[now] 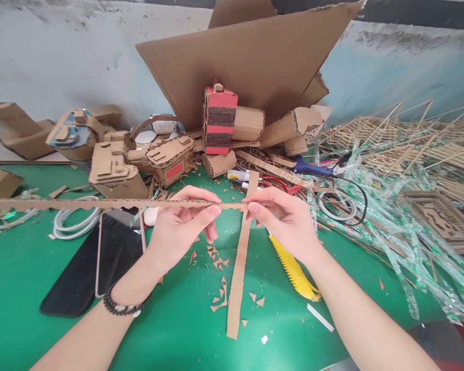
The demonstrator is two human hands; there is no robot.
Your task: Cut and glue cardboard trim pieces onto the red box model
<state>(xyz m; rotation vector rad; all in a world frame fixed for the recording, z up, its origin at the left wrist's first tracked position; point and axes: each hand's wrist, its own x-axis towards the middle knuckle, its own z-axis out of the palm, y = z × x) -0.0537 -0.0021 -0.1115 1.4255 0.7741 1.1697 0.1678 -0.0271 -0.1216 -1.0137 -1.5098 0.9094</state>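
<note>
A long thin corrugated cardboard strip [81, 204] runs level from the left edge to the middle, above the green table [170, 330]. My left hand [183, 224] pinches it near its right end between thumb and fingers; a beaded bracelet sits on that wrist. My right hand [284, 219] pinches the strip's very tip, fingertips almost touching the left ones. Below both hands a second flat cardboard strip [239, 263] lies lengthwise on the table. A yellow utility knife [294, 270] lies under my right wrist.
Two phones [100, 257] lie at the left beside white cable [75, 221]. Cardboard models [170, 159], a red-striped cardboard block [219, 121] and big cardboard sheets [251, 56] fill the back. A blue glue gun [313, 168], wooden stick frames [410, 144] and plastic wrappers lie right. Small cardboard scraps [216, 257] dot the middle.
</note>
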